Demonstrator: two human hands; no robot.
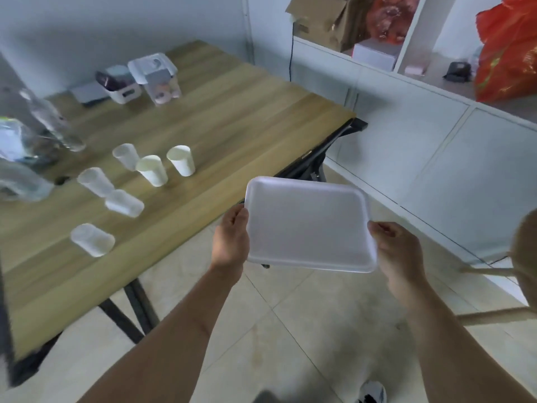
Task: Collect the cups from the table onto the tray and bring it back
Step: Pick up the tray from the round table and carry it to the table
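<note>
Your left hand [232, 237] and right hand [398, 251] grip bare tray [308, 225] by opposite edges, above floor beside table [238, 112]. Six cups [151, 170] on table, blurred; clutter at left edge indistinct.

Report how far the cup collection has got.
Done: nothing collected yet; the white tray is bare. In hand: the left hand and right hand grip the tray's short edges, holding it in the air past the wooden table's edge. Left: six white cups are on the table, all to be loaded, then the tray carried back.
</note>
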